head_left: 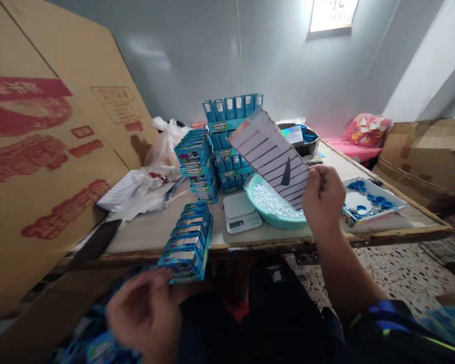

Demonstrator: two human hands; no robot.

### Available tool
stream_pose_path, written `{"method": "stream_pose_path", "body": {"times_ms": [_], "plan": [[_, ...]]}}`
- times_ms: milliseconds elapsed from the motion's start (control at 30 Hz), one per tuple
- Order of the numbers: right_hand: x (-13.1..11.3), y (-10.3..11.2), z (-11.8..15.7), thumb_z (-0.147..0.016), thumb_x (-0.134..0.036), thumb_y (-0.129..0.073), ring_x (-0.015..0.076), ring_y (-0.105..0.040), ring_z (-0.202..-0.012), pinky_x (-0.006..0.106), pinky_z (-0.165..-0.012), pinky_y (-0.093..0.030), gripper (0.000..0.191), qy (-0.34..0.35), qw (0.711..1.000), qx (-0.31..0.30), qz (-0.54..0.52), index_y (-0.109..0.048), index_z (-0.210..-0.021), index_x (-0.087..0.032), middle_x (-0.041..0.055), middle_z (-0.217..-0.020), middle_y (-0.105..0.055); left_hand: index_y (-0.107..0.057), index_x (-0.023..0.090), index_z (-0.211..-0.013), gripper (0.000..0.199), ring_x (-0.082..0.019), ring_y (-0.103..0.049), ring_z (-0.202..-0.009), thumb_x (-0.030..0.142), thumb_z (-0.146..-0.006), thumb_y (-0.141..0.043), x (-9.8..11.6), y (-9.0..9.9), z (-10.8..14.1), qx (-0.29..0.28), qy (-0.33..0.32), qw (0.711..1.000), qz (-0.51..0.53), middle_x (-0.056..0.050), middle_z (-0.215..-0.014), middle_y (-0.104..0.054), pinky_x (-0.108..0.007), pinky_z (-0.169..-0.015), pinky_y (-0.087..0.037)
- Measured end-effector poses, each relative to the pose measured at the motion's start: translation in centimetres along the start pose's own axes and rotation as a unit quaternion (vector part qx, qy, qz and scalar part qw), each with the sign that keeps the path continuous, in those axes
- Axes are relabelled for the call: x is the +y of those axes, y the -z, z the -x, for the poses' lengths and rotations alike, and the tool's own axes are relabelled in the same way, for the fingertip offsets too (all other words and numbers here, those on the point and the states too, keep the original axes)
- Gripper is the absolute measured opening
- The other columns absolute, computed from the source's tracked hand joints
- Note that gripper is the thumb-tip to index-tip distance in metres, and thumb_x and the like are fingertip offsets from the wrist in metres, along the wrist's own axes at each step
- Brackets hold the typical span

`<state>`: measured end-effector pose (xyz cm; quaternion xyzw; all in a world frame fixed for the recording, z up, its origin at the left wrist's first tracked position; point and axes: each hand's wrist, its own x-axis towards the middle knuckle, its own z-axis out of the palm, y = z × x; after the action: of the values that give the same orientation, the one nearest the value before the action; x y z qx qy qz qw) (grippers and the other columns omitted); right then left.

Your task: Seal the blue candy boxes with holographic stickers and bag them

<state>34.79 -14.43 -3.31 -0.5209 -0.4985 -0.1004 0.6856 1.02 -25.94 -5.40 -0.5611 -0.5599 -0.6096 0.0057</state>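
My right hand (324,199) is closed on the lower right edge of a white sheet (273,159) with dark parallel lines and a dark gap near its lower part. The sheet is tilted above a turquoise basin (278,221) of small white pieces. My left hand (147,316), blurred, is low in front with fingers curled and pinched; what they hold, if anything, cannot be made out. It is close to the near end of a blue display tray (206,260) of small blue boxes (185,240) with pale strips on top, which extends past the table edge.
A white digital scale (242,215) stands by the basin. Stacked blue display boxes (223,139) rise behind. A white tray (381,215) with blue caps is on the right. A large carton (60,126) walls off the left, beside plastic bags (167,144). The table edge (364,237) is worn wood.
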Motion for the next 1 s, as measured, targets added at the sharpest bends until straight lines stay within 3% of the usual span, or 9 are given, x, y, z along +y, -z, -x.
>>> {"method": "stream_pose_path", "body": {"times_ms": [33,133,233,300,533,633,733,900,1000], "plan": [[-2.0,-0.1,0.8,-0.104,-0.033,-0.046,0.0192,-0.058,-0.071,0.032,-0.068,-0.044,0.021,-0.028,0.997,-0.005,-0.068,-0.059,-0.093,-0.022,0.0025,-0.08,-0.062,-0.056,0.049,-0.129,0.045,-0.028,-0.074,-0.089,0.039,-0.086,-0.067,1.3,-1.9,0.4,0.014,0.011,0.999,0.042,0.002,-0.101,-0.074,-0.055,-0.082,-0.062],[-7.3,-1.3,4.5,-0.104,-0.035,-0.048,0.0178,-0.056,-0.069,0.03,-0.065,-0.045,0.022,-0.109,0.966,-0.095,-0.217,-0.059,-0.089,-0.023,0.0004,-0.076,-0.06,-0.051,0.033,-0.142,0.061,-0.03,-0.067,-0.118,0.046,-0.086,-0.071,4.7,-5.9,0.9,-0.171,0.018,0.976,0.135,-0.011,-0.133,-0.065,-0.048,-0.098,-0.059],[-10.1,-3.3,8.4,-0.102,-0.039,-0.049,0.017,-0.053,-0.063,0.029,-0.057,-0.043,0.026,-0.187,0.899,-0.222,-0.328,-0.059,-0.085,-0.023,-0.0008,-0.069,-0.056,-0.056,0.029,-0.138,0.05,-0.03,-0.064,-0.123,0.047,-0.092,-0.065,6.3,-6.5,0.8,-0.23,0.039,0.965,0.121,-0.012,-0.135,-0.064,-0.045,-0.105,-0.055],[-10.6,-4.5,10.3,-0.101,-0.041,-0.052,0.0168,-0.054,-0.063,0.028,-0.057,-0.045,0.024,-0.216,0.853,-0.282,-0.381,-0.059,-0.088,-0.023,-0.0003,-0.072,-0.057,-0.062,0.027,-0.131,0.038,-0.029,-0.065,-0.12,0.043,-0.097,-0.059,6.0,-5.6,0.7,-0.202,0.036,0.977,0.064,-0.011,-0.129,-0.068,-0.044,-0.105,-0.053],[-12.3,-5.1,12.1,-0.102,-0.037,-0.056,0.0253,-0.059,-0.121,0.043,-0.101,-0.051,0.033,-0.117,0.825,-0.291,-0.47,-0.054,-0.134,-0.029,0.01,-0.13,-0.06,-0.063,0.022,-0.139,0.045,-0.026,-0.063,-0.103,0.021,-0.096,-0.049,3.2,-1.6,0.1,-0.034,-0.082,0.974,-0.208,-0.013,-0.113,-0.06,-0.042,-0.094,-0.054],[-14.3,-4.9,11.9,-0.099,-0.034,-0.062,0.0256,-0.055,-0.129,0.04,-0.102,-0.053,0.045,-0.053,0.768,-0.377,-0.514,-0.053,-0.142,-0.031,0.0097,-0.142,-0.055,-0.053,0.024,-0.149,0.054,-0.027,-0.063,-0.092,0.025,-0.095,-0.055,3.6,-1.7,0.4,-0.058,-0.043,0.977,-0.198,-0.014,-0.109,-0.059,-0.041,-0.084,-0.056],[-15.4,-5.3,11.4,-0.098,-0.026,-0.06,0.0234,-0.061,-0.12,0.036,-0.096,-0.055,0.035,-0.049,0.77,-0.366,-0.52,-0.063,-0.133,-0.03,0.0082,-0.132,-0.062,-0.031,0.026,-0.16,0.075,-0.03,-0.066,-0.101,0.028,-0.091,-0.062,4.3,-1.2,0.6,-0.117,-0.099,0.975,-0.16,-0.015,-0.116,-0.063,-0.042,-0.086,-0.057],[-15.5,-5.9,10.2,-0.099,-0.024,-0.057,0.0225,-0.069,-0.09,0.033,-0.078,-0.055,0.024,-0.08,0.74,-0.446,-0.496,-0.077,-0.111,-0.024,0.0048,-0.098,-0.075,-0.041,0.032,-0.151,0.075,-0.028,-0.068,-0.108,0.019,-0.084,-0.072,5.7,2.7,-0.5,-0.059,-0.396,0.881,-0.253,-0.009,-0.112,-0.072,-0.046,-0.1,-0.053],[-16.0,-5.8,9.4,-0.097,-0.019,-0.056,0.0222,-0.071,-0.09,0.031,-0.079,-0.055,0.026,-0.004,0.727,-0.496,-0.475,-0.079,-0.108,-0.022,0.0038,-0.093,-0.076,-0.059,0.026,-0.136,0.054,-0.034,-0.061,-0.123,0.027,-0.085,-0.076,7.6,5.2,-2.1,-0.029,-0.394,0.833,-0.388,-0.012,-0.124,-0.07,-0.057,-0.118,-0.033]]}}
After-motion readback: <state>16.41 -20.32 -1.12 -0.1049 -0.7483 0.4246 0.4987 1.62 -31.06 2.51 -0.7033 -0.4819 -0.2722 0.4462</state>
